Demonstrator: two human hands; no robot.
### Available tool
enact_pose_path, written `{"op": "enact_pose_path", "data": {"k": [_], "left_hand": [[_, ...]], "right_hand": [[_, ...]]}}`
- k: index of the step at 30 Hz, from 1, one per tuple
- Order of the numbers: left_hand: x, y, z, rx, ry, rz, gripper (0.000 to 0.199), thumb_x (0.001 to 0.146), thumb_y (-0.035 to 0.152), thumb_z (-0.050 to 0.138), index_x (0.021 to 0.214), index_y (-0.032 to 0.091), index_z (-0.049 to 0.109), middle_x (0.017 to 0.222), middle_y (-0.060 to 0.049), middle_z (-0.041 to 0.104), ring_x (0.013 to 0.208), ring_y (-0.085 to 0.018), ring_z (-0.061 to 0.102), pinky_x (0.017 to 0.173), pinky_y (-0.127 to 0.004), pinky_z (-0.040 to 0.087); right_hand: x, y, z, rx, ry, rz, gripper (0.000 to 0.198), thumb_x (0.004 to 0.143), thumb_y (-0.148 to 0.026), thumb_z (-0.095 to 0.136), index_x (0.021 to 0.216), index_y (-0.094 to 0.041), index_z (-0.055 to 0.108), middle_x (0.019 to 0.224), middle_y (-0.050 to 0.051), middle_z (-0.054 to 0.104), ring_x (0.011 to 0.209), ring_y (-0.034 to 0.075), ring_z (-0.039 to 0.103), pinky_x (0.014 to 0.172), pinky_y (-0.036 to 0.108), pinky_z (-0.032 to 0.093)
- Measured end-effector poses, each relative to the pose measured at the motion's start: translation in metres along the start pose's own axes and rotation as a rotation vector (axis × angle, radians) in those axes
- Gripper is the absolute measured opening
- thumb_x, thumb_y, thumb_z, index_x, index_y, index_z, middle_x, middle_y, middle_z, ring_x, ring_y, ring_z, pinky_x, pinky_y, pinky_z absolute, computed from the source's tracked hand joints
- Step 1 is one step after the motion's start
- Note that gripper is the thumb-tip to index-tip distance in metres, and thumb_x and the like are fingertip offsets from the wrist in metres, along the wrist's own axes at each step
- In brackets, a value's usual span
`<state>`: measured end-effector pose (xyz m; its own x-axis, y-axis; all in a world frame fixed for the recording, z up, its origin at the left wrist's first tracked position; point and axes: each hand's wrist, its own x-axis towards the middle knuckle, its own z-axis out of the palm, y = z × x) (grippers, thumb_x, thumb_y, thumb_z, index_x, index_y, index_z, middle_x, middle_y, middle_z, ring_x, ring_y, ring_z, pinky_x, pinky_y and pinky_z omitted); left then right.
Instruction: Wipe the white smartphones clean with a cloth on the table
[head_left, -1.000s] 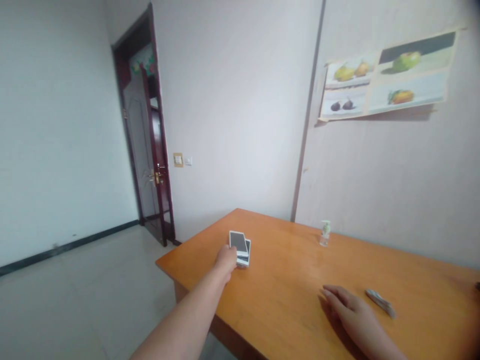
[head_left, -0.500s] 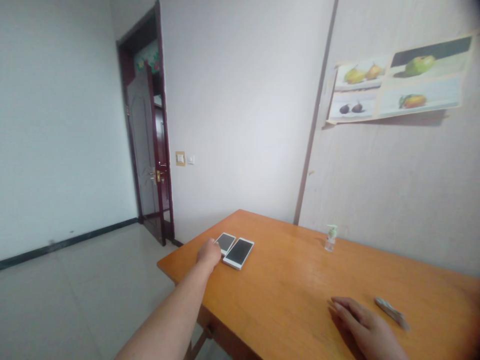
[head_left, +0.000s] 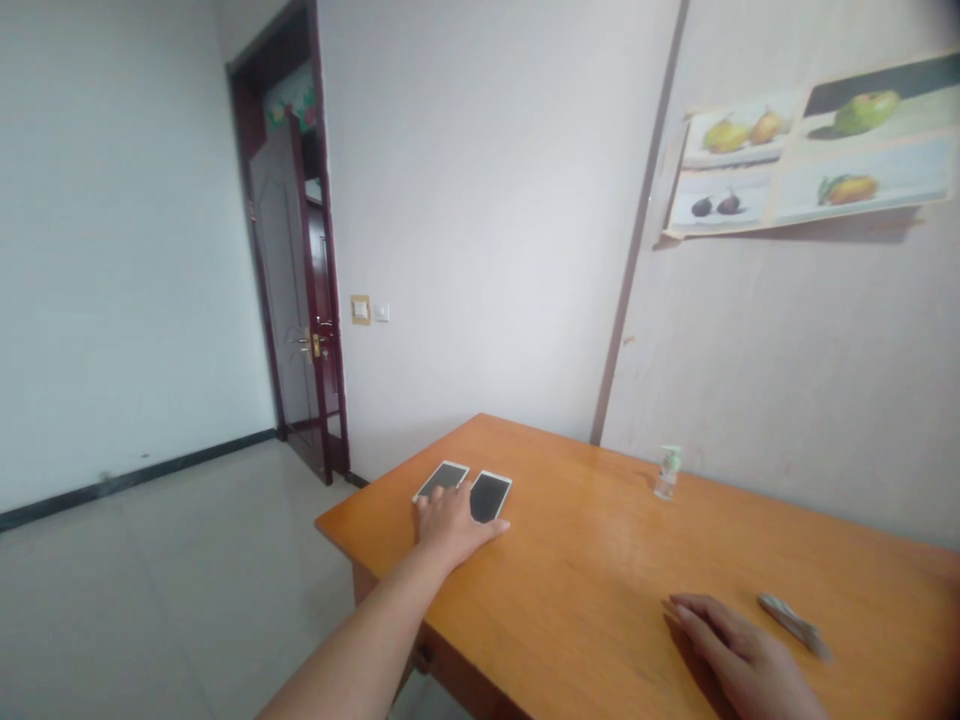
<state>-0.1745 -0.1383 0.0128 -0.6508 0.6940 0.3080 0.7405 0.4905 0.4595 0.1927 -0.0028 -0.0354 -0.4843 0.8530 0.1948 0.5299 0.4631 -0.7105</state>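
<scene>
Two white smartphones with dark screens lie side by side near the table's left corner. My left hand (head_left: pixel 450 525) reaches over the near end of the right smartphone (head_left: pixel 490 496), thumb spread to its right and fingers toward its left edge. Part of that phone is hidden beneath the hand. The left smartphone (head_left: pixel 441 477) lies just past my fingertips. My right hand (head_left: pixel 739 645) rests on the table at the lower right, fingers loosely curled and thumb close to them, nothing visible inside. Just right of it lies a slim greyish object (head_left: pixel 793 625) whose kind is unclear.
The orange-brown wooden table (head_left: pixel 585 560) meets the wall at its back. A small clear pump bottle (head_left: pixel 667 473) stands near the far edge. Fruit pictures (head_left: pixel 814 150) hang on the wall. A door (head_left: pixel 289 300) stands ajar at the left.
My left hand has moved right, from the left smartphone's near edge to over the right smartphone, with its fingers spread. My right hand keeps its place. The view has shifted slightly.
</scene>
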Motion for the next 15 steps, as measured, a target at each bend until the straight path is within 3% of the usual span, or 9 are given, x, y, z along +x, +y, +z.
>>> {"op": "enact_pose_path", "data": {"k": [6,15], "left_hand": [[-0.001,0.007,-0.003,0.054,0.033,-0.059,0.054,0.070,0.052,0.069,0.113,0.021,0.062,0.109,-0.017,0.069,0.111,-0.039,0.058,0.099,-0.050,0.029],[0.007,-0.013,-0.023,0.141,0.109,-0.234,0.052,0.076,0.052,0.061,0.117,0.021,0.059,0.111,-0.017,0.070,0.111,-0.038,0.058,0.093,-0.051,0.035]], "right_hand": [[0.000,0.002,0.001,0.008,-0.018,-0.022,0.041,0.088,-0.058,0.051,0.099,-0.027,0.075,0.114,0.006,0.073,0.110,0.030,0.065,0.103,0.039,0.046],[0.001,0.000,0.001,0.004,0.024,-0.031,0.041,0.085,-0.057,0.054,0.098,-0.025,0.076,0.112,0.008,0.074,0.108,0.030,0.065,0.100,0.040,0.047]]}}
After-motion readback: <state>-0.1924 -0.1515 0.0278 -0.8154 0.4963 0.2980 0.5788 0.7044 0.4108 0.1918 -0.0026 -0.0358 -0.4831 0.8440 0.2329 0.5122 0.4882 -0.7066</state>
